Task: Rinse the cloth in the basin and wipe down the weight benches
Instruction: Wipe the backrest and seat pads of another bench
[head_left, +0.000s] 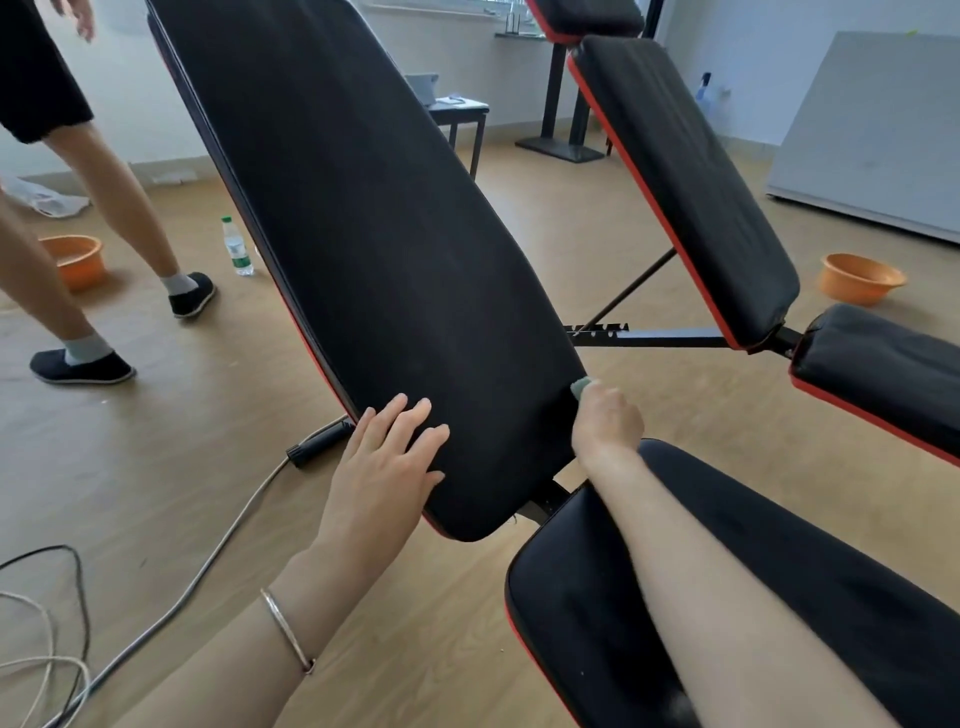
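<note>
The near weight bench has a black inclined back pad (363, 234) with red trim and a black seat pad (582, 587) below it. My left hand (384, 462) rests flat with straight fingers on the lower left of the back pad. My right hand (605, 423) grips a small pale green cloth (580, 387) against the pad's lower right edge; only a tip of the cloth shows. A second bench (685, 182) stands to the right. One orange basin (860, 278) sits on the floor at the right, another orange basin (75, 257) at the left.
Another person's legs (104, 208) in dark shoes stand at the left. A plastic water bottle (237, 247) stands on the wooden floor nearby. Cables (171, 597) trail across the floor at lower left. A small table (457, 111) and a leaning grey board (878, 130) are at the back.
</note>
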